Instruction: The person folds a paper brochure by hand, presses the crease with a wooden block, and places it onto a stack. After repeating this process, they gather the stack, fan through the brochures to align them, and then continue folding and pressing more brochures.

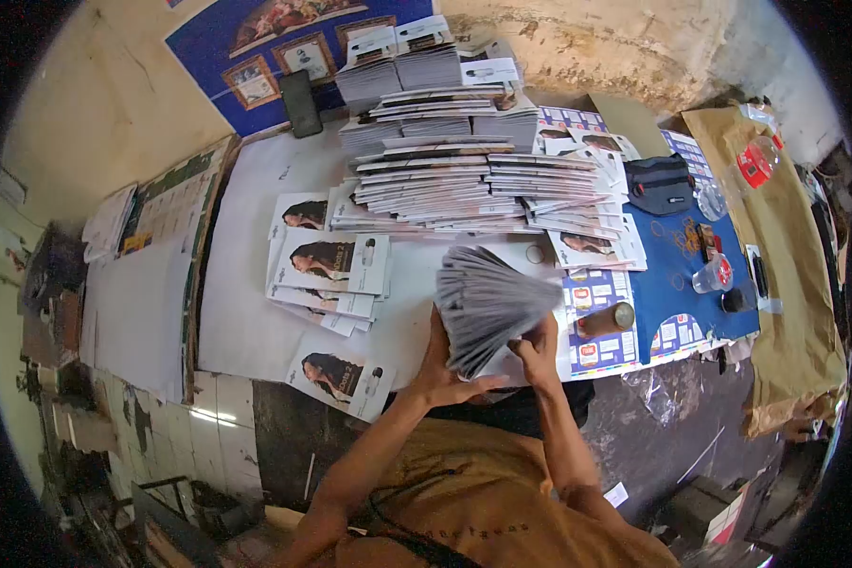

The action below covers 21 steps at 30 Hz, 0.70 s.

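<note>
A thick bundle of folded leaflets (494, 301) stands on edge, its white edges fanned out, at the front of the white table. My left hand (442, 367) is wrapped around its left side and lower corner. On the right, my right hand (538, 354) grips the bundle's lower right edge, thumb toward the near side. Left of my hands is a loose pile of printed leaflets (324, 265) showing a long-haired figure. One more leaflet (339, 381) lies apart at the front edge. Behind the bundle rise large stacks of the same leaflets (435, 194).
A phone (300, 104) leans at the back. On the right are a black pouch (661, 185), rubber bands (688, 237), a plastic cup (714, 274), a brownish cylindrical container (608, 321) and a red-labelled bottle (757, 162). Brown paper (786, 312) covers the far right.
</note>
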Tool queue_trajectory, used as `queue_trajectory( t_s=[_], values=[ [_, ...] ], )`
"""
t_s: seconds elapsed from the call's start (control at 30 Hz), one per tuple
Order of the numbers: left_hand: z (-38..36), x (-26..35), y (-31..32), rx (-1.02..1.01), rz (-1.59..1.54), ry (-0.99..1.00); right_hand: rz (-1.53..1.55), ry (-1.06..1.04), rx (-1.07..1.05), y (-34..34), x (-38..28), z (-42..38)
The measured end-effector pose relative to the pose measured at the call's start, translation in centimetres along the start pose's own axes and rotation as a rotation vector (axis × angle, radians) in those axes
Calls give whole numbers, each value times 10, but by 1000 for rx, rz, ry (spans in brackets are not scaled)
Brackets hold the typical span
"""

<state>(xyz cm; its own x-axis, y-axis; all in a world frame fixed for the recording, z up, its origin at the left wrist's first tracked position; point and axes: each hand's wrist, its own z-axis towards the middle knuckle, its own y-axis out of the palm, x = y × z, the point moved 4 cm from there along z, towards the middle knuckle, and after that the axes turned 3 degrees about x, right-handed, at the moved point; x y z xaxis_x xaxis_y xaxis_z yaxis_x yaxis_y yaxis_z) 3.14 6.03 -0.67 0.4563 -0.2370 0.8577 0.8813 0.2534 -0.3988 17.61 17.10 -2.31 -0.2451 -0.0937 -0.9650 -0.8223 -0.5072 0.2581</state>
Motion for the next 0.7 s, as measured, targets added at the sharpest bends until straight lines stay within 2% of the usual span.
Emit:
queue_trajectory(
  t_s=[0.07, 0.13, 0.23, 0.27, 0.3, 0.37, 0.43, 0.5, 0.57, 0.63, 0.7],
  values=[
    [16, 30, -10, -7, 35, 130, -84, -136, -2, 10, -27, 2],
    [20, 36, -12, -39, 108, 234, -223, -171, -27, 4, -27, -1],
    [-6, -28, 4, -18, 159, 8, -348, -70, -34, -20, 14, -12],
    [-7, -29, 5, -3, 191, -20, -359, -17, -21, -27, 34, -17],
    [-13, -19, 2, 39, 265, -6, -184, 46, 19, -20, 28, -22],
    [-24, 1, -6, 125, 414, 13, -66, 106, -32, 5, -1, -32],
    [-48, 38, -32, 228, 445, -36, -169, 63, -213, 42, -40, -34],
    [-98, 43, -39, 198, 794, 36, -269, 70, -364, 79, -56, -33],
    [-145, 25, -52, 571, 65, -370, -210, 206, -520, 129, -83, -26],
    [-143, 56, -83, 859, -379, -781, -371, 49, -638, 168, -76, -23],
    [-163, 43, -92, 891, -477, -996, -607, -59, -642, 198, -40, -25]
  ],
)
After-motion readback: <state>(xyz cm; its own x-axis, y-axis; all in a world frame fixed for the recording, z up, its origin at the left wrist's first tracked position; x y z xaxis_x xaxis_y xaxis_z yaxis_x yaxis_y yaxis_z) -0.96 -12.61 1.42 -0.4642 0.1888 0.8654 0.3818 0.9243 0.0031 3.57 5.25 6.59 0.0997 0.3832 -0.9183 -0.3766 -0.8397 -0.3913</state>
